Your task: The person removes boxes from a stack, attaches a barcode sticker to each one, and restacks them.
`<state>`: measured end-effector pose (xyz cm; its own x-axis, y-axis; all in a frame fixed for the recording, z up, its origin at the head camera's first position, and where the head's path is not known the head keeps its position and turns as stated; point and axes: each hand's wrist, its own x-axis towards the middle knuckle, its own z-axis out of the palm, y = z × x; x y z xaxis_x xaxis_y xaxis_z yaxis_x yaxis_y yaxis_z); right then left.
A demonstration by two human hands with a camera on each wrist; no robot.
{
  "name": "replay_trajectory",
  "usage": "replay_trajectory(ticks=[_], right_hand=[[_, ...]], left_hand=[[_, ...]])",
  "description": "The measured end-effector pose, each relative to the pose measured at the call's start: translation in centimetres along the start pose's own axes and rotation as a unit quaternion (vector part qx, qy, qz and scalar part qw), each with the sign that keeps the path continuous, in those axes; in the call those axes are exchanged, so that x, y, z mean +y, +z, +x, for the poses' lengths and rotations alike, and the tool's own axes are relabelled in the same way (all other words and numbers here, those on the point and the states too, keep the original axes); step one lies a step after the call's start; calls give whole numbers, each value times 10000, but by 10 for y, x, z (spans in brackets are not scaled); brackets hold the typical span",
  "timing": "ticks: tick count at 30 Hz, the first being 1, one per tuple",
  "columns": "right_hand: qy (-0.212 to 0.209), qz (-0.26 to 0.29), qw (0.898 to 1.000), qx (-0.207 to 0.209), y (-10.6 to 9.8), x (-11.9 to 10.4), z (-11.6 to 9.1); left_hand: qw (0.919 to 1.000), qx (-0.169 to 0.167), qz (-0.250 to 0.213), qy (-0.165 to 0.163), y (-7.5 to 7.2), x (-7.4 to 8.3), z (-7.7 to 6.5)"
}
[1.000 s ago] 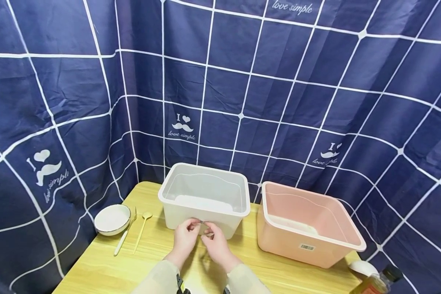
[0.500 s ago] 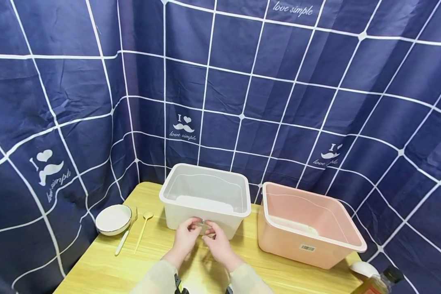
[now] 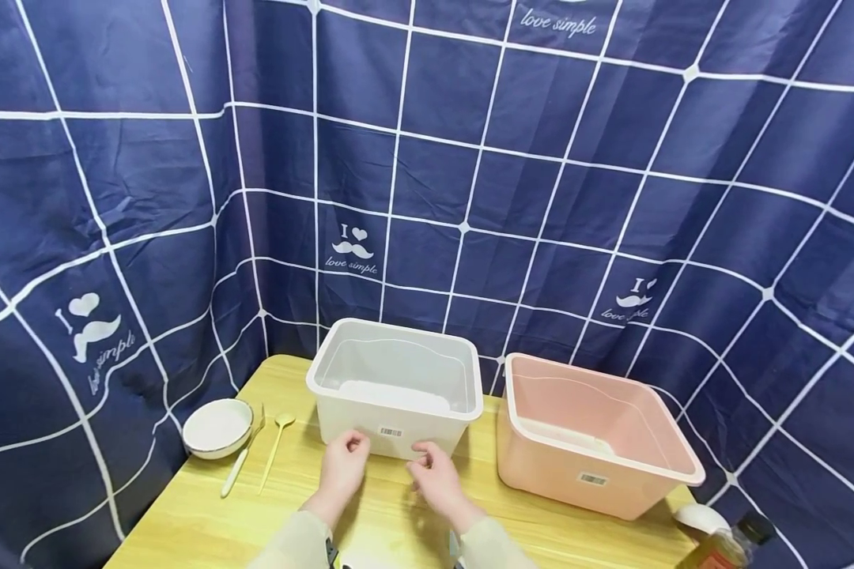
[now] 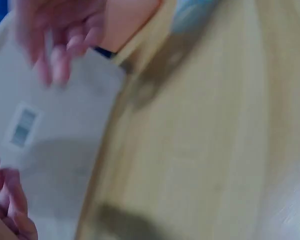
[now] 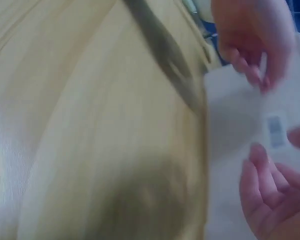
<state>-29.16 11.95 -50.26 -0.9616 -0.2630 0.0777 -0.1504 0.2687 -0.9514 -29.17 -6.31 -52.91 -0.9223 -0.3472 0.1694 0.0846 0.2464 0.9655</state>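
Note:
A grey-white plastic bin [image 3: 416, 445] stands on the wooden table. On its front wall lies a small barcode label [image 3: 391, 432], flat against the plastic. My left hand [image 3: 345, 468] is just left of the label, fingers loosely bent. A pale sliver shows between its thumb and fingers in the right wrist view; whether it is a thing or a gap I cannot tell. To the right of the label is my right hand [image 3: 437, 479], fingers relaxed and thumb apart. Neither hand covers the label in the head view.
A pink bin [image 3: 576, 470] with its own barcode label stands to the right. Left are a white bowl [image 3: 217, 428], a fork [image 3: 242, 454] and a golden spoon [image 3: 277, 446]. A bottle [image 3: 726, 545] and a white rounded thing [image 3: 702, 518] sit at the right edge.
Both hands have come off the label and drawn apart, left hand leftward, right hand rightward. The barcode label, partly covered by fingertips before, is now in full view. The bins have stayed put.

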Motion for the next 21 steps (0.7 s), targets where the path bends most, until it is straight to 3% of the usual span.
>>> replay_trajectory(ticks=[5, 10, 15, 21], right_hand=[[237, 599, 9933, 964, -31, -12, -4], [563, 1090, 9792, 1617, -60, -34, -4], [644, 1121, 9757, 1768, -74, -43, 8], [768, 1238, 9746, 1701, -75, -42, 20]], left_hand=[[9957, 830, 242, -341, -33, 14, 15], [9903, 1296, 66, -496, -67, 36, 35], [9920, 1125, 405, -398, -87, 53, 53], [9910, 868, 941, -394, -93, 63, 57]])
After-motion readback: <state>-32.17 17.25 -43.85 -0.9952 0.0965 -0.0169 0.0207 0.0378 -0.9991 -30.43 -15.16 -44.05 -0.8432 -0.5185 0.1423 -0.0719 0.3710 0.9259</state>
